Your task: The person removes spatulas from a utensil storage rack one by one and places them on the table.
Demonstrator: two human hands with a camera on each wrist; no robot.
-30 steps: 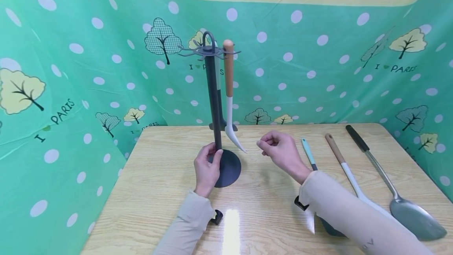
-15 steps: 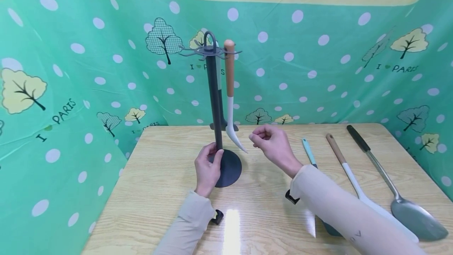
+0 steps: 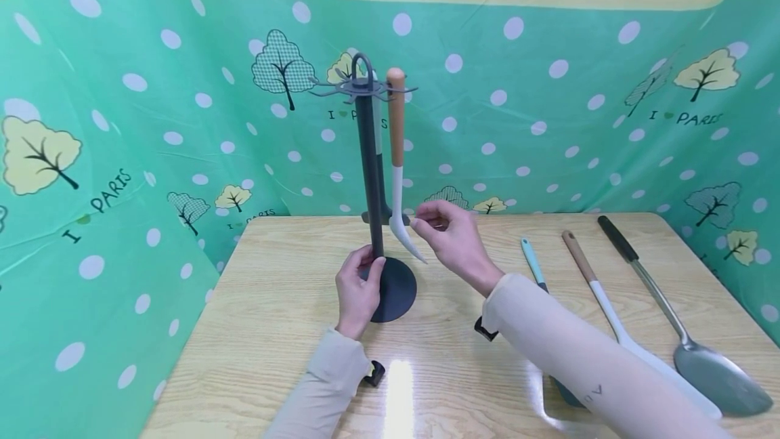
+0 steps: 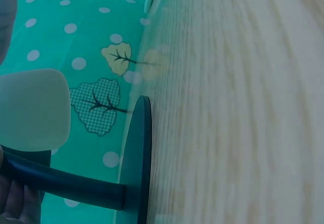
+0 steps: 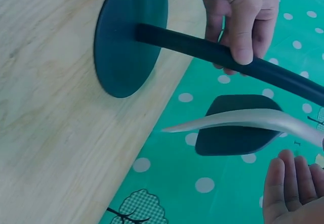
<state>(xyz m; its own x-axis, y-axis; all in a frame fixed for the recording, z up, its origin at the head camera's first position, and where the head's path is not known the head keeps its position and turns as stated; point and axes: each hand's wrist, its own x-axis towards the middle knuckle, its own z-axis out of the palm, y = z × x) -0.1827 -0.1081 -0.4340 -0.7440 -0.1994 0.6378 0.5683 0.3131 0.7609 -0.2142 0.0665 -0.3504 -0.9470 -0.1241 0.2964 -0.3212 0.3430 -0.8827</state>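
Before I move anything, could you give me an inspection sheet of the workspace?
Surface: wood-grain table, with a bright reflection near the front.
Job's things: black stand on the table; white turner and dark turner hang from it.
Clutter: green-handled utensil, brown-handled spatula and metal turner lie on the right.
Hands: left hand has fingers round the stand, low down; right hand is beside the white turner, contact unclear.
Cables: nothing seen.
Surroundings: dotted green curtain behind and at both sides.

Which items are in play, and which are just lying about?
In play, apparently:
left hand, gripping the black stand
right hand, near the hanging white utensil
dark utensil, hanging behind

Just lying about:
turquoise-handled utensil
brown-handled white utensil
metal turner
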